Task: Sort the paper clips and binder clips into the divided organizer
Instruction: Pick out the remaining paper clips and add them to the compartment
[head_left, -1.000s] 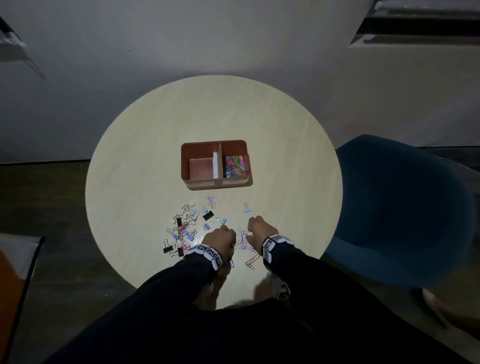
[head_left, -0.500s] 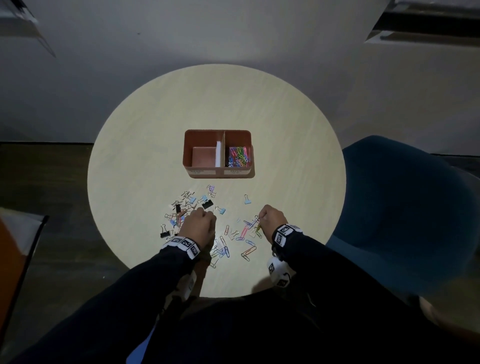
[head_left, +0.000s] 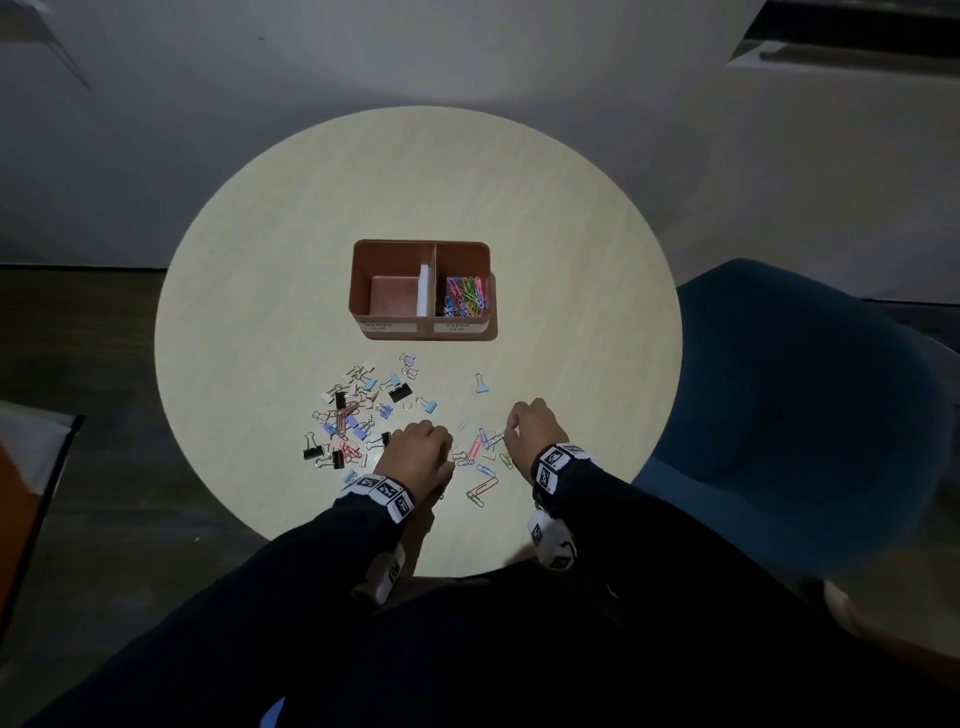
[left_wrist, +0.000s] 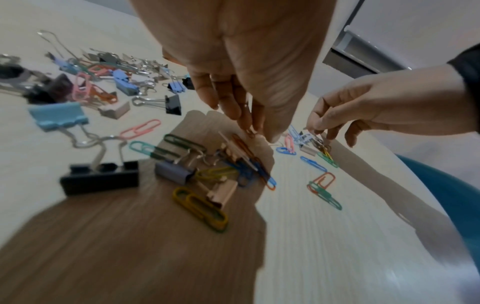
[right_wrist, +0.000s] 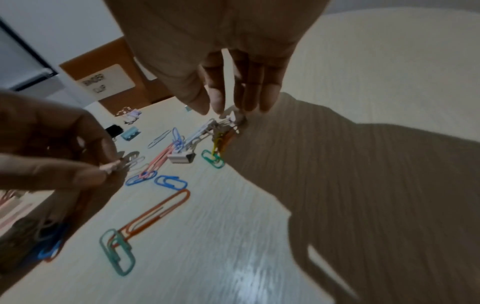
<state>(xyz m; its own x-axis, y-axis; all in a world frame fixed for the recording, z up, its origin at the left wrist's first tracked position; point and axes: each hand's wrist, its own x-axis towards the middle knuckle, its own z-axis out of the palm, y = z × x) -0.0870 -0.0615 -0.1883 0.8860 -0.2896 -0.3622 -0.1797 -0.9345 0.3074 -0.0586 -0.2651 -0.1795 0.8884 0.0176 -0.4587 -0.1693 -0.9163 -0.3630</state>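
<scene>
The brown divided organizer (head_left: 358, 280) stands mid-table; its right compartment holds colourful paper clips (head_left: 466, 297), and its left one shows only a bare floor. Binder clips (head_left: 353, 415) lie scattered in front of it to the left, and loose paper clips (head_left: 480, 467) lie between my hands. My left hand (head_left: 421, 449) hovers low over the table, with a small paper clip (left_wrist: 250, 131) pinched at its fingertips (left_wrist: 270, 133). My right hand (head_left: 519, 423) pinches a tangle of clips (right_wrist: 223, 125). Yellow and orange paper clips dangle from that tangle, and a white binder clip (right_wrist: 182, 158) sits under it.
The round pale wooden table (head_left: 260, 312) ends close behind my wrists. A blue chair (head_left: 805, 415) stands right of the table. One light-blue binder clip (head_left: 482, 384) lies apart, ahead of my right hand. Dark floor surrounds the table.
My hands have drawn apart since a second ago, uncovering the paper clips between them. Over the last half second both have stayed low, pinching clips.
</scene>
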